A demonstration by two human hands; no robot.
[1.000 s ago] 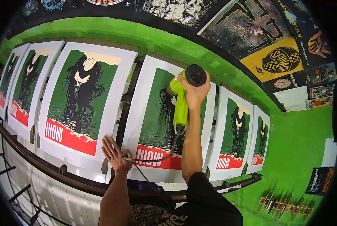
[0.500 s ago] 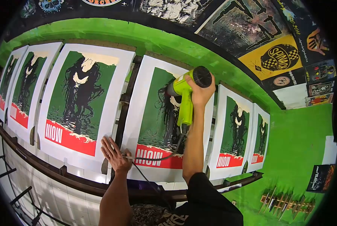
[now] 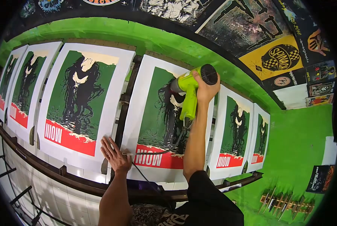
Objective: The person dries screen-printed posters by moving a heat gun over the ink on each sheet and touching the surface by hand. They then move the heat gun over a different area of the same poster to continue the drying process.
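My right hand (image 3: 206,89) is wrapped round the body of a lime-green heat gun (image 3: 190,101) with a black vented rear. Its dark nozzle points left, over a printed sheet (image 3: 148,113) with a black long-haired figure on green and a red band below. Part of that print is hidden behind the gun and my forearm. My left hand (image 3: 116,155) lies with fingers stretched out at the lower right edge of the neighbouring sheet (image 3: 108,109). The gun's cord (image 3: 153,153) loops across the red band to my left thumb, then drops toward my body.
More prints of the same design stand in a row on both sides, such as this one (image 3: 234,132) on the right. A dark metal rail (image 3: 82,189) runs along the front. Several tools hang on a wooden rack (image 3: 287,203) on the green wall. Posters cover the upper wall.
My right hand has shifted the heat gun slightly to the right and tilted it a little. The cord moved with it. My left hand stays in place.
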